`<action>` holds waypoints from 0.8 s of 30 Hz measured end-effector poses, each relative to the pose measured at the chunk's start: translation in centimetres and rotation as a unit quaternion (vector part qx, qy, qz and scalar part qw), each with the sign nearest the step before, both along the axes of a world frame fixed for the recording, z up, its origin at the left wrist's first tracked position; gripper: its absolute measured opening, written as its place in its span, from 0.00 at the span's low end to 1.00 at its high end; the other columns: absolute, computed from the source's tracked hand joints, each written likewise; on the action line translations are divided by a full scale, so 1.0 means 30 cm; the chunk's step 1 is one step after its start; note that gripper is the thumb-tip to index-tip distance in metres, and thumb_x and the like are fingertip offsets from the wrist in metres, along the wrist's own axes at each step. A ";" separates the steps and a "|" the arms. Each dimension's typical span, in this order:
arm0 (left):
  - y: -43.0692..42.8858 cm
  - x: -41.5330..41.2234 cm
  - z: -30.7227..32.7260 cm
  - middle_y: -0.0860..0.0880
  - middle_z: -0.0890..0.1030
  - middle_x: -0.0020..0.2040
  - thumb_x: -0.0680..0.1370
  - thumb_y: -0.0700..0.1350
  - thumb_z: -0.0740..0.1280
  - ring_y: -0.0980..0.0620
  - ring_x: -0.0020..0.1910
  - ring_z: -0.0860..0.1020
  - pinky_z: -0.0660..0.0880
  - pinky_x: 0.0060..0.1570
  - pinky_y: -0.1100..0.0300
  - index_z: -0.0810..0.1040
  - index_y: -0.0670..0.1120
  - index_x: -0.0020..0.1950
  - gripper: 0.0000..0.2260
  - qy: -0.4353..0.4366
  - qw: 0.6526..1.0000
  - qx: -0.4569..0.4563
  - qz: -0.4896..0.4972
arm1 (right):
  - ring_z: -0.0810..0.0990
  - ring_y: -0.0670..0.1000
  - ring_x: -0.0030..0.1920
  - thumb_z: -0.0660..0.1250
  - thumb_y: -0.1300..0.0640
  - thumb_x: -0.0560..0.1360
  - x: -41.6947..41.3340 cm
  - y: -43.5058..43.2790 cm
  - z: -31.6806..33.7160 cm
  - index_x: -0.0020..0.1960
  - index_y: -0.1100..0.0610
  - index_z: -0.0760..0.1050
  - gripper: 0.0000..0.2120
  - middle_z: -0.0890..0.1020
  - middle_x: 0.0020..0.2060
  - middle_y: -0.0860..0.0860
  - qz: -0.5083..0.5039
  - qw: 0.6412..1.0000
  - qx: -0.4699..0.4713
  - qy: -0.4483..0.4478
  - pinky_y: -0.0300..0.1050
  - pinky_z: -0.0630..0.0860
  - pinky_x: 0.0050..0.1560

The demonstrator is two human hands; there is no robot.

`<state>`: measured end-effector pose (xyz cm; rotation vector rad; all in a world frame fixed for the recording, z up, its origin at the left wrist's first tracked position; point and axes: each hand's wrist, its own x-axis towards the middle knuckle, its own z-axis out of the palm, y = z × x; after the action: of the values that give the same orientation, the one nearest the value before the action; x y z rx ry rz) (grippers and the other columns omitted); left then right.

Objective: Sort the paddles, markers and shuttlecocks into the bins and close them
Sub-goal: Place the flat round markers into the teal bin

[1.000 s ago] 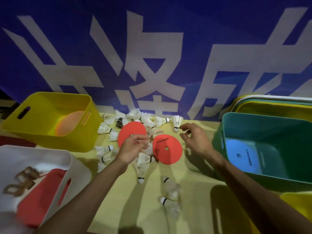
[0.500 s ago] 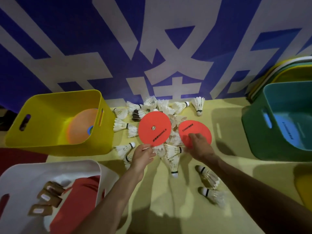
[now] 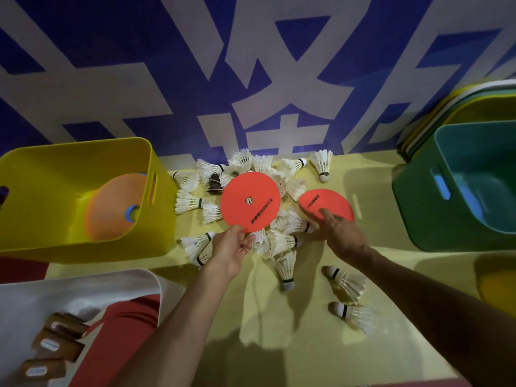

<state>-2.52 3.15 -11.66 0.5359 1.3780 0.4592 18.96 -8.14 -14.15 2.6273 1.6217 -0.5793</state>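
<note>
Left hand (image 3: 231, 248) pinched the near rim of left marker (image 3: 250, 202), thumb on top, with the disc sitting over the shuttlecocks (image 3: 282, 238) mid-counter (image 3: 279, 344). Yellow bin (image 3: 75, 152) was just left of that hand, mouth open, orange discs already inside. Likely a short carry left, and the left hand is the nearer one. The disc is round, so there's no axis to line up. Right marker (image 3: 326, 201) lay right of the pile. Right hand (image 3: 342, 236) was at its near edge, one fingertip on top; couldn't tell if the thumb was under. Green bin (image 3: 413, 191) sat well apart, right.
</note>
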 end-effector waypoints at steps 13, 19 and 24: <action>0.009 0.070 0.047 0.42 0.81 0.47 0.78 0.39 0.68 0.48 0.39 0.81 0.79 0.36 0.60 0.76 0.39 0.54 0.07 0.037 0.991 0.106 0.070 | 0.78 0.49 0.40 0.61 0.52 0.79 0.109 -0.024 0.190 0.58 0.54 0.75 0.10 0.81 0.46 0.50 -0.039 0.993 0.108 -0.040 0.42 0.74 0.37; -0.026 0.092 0.137 0.38 0.76 0.51 0.77 0.32 0.64 0.43 0.47 0.80 0.82 0.41 0.58 0.68 0.44 0.40 0.11 0.059 0.974 0.181 0.125 | 0.79 0.52 0.44 0.66 0.60 0.75 0.186 -0.052 0.302 0.58 0.51 0.77 0.12 0.81 0.48 0.50 -0.018 0.985 0.154 -0.079 0.42 0.73 0.41; -0.066 0.144 0.245 0.39 0.79 0.49 0.75 0.31 0.66 0.48 0.40 0.81 0.80 0.32 0.64 0.69 0.44 0.41 0.10 0.064 0.964 0.216 0.140 | 0.80 0.55 0.49 0.61 0.57 0.79 0.250 -0.057 0.405 0.62 0.54 0.76 0.13 0.81 0.52 0.53 0.029 0.978 0.189 -0.079 0.47 0.76 0.47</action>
<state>1.81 1.17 -4.30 0.7374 1.4909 0.9842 26.44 -9.84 -2.01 2.7711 1.9093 -0.0565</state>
